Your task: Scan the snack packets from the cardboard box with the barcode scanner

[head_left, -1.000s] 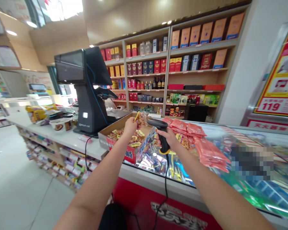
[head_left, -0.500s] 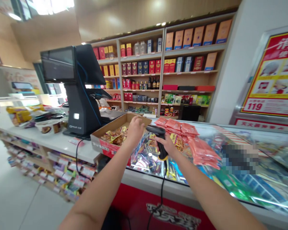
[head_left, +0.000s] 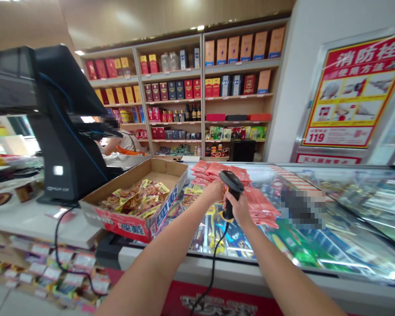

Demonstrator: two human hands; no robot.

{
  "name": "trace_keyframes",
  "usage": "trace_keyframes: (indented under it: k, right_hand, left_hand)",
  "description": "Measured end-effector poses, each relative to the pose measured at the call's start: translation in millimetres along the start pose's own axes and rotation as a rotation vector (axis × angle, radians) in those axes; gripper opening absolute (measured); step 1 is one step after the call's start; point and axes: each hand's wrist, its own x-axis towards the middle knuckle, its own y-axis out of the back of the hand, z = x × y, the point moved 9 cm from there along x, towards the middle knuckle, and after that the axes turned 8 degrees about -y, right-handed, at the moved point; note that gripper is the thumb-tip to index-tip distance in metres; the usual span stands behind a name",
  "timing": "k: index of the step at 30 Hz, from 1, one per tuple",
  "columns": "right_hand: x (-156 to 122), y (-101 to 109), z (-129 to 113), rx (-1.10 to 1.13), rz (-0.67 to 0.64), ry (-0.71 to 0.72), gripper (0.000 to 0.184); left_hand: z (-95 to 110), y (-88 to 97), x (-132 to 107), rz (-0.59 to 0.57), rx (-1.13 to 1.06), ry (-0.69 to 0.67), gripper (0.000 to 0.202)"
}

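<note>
My right hand (head_left: 239, 207) is wrapped around the handle of a black barcode scanner (head_left: 231, 182), held upright over the glass-topped counter. Its cord hangs down over the counter front. Beside the scanner's left side is my left hand (head_left: 213, 193), its fingers curled; the scanner covers the fingertips, so anything in them is hidden. Orange-pink packets (head_left: 260, 202) lie stacked behind and right of the scanner. Small yellow-and-brown snack packets (head_left: 191, 195) lie on the glass left of my left hand. More snack packets (head_left: 141, 197) fill part of an open cardboard box (head_left: 118, 224) further left.
A black checkout terminal (head_left: 57, 131) stands left of the box on a white counter (head_left: 75, 235). The glass display case (head_left: 349, 210) stretches right. Shelves of boxed goods (head_left: 202, 92) line the back wall. A person (head_left: 128, 142) is partly visible behind the terminal.
My left hand has moved right, from above the box's edge to beside the scanner. The scanner stays in my right hand, now nearer the orange packets. The view has turned right.
</note>
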Motion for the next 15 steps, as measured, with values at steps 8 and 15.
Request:
trace_keyframes:
  k: [8, 15]
  right_hand:
    - [-1.9, -0.8, 0.5, -0.038, -0.006, 0.014, 0.034]
    - [-0.7, -0.9, 3.5, -0.012, -0.025, -0.035, 0.034]
  left_hand:
    - [-10.7, -19.1, -10.4, -0.122, -0.064, 0.022, 0.017]
    - [-37.1, 43.1, -30.2, 0.299, -0.214, 0.297, 0.017]
